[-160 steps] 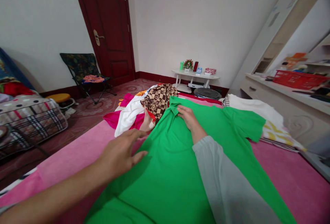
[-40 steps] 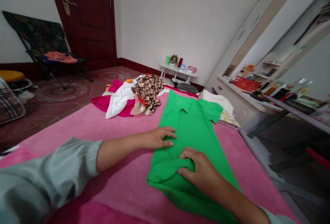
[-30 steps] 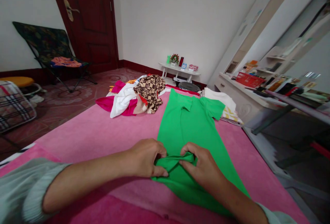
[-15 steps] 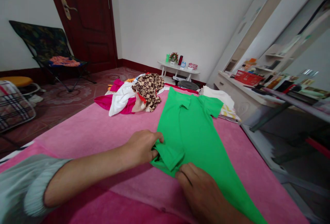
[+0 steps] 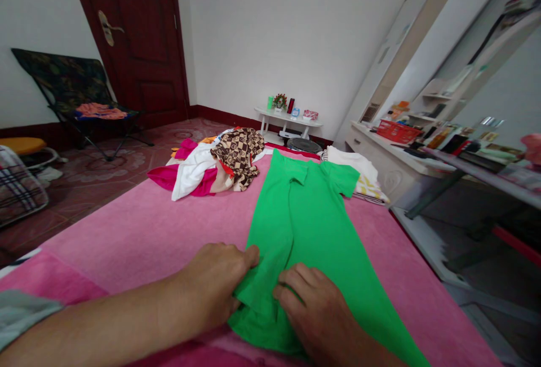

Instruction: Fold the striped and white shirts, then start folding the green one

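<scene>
A green short-sleeved shirt [image 5: 325, 231] lies lengthwise on the pink bedspread [image 5: 203, 220], one side folded over toward its middle. My left hand [image 5: 222, 279] is closed on the shirt's left edge near the hem, thumb on top and the other fingers mostly hidden beneath. A short way to the right, my right hand [image 5: 315, 305] has its fingers curled onto the folded layer close to the hem. Between both hands the folded flap lies fairly flat, with slight wrinkles.
A heap of mixed clothes [image 5: 224, 164] sits at the bed's far left. Folded clothes [image 5: 355, 169] are stacked beyond the shirt's right sleeve. A dresser [image 5: 380, 155] with a red basket [image 5: 397, 130] stands right; a folding chair [image 5: 93, 102] stands left.
The flap near the hem, bunched and raised before, now lies flatter and farther toward me. Both hands have moved nearer, and my right hand now rests on top of the fold.
</scene>
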`<state>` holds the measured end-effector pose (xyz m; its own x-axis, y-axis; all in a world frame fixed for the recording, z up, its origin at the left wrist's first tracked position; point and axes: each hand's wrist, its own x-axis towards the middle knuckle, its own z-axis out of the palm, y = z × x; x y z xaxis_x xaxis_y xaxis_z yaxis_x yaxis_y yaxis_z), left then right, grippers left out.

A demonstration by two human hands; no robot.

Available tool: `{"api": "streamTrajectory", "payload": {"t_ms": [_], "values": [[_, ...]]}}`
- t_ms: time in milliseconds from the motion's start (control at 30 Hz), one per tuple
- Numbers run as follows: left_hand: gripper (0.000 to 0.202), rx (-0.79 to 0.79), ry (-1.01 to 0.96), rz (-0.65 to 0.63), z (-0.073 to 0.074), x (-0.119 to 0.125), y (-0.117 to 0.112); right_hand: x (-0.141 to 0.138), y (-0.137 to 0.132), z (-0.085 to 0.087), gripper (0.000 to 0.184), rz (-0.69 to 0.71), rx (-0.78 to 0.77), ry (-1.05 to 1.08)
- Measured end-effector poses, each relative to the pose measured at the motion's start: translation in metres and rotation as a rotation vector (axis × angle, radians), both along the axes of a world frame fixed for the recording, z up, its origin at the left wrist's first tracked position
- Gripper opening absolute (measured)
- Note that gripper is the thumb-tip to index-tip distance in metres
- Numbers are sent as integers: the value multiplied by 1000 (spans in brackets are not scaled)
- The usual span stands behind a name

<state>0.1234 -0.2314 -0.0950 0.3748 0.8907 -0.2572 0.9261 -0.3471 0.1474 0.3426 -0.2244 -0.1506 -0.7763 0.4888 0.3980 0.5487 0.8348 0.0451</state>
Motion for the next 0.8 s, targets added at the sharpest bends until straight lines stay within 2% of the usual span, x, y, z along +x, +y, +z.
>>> {"api": "streamTrajectory", "payload": {"t_ms": [33, 167, 367, 467, 533, 633, 733, 800], "values": [[51, -6, 19, -5, 2, 1, -2, 0, 2, -1, 10, 9, -23, -14], [46, -6, 23, -18, 7, 0, -6, 0, 3, 3, 8, 22, -86, 6], [12, 60, -167, -71, -2, -1, -2, -9, 4, 2, 33, -71, -29, 88], [9, 80, -260, -115, -4, 0, 0, -14, 11, -2, 21, -62, -48, 127], [5, 93, -325, -123, -2, 0, 1, -14, 15, -1, 12, -24, -105, 143], [12, 93, -456, -72, 0, -1, 1, -9, 16, 4, 15, -28, -264, 247], [17, 65, -634, -10, -1, -2, 3, -3, 15, 6, 28, -119, -337, 326], [15, 52, -735, 5, -4, -2, 4, -4, 15, 3, 54, -160, -271, 262]]}}
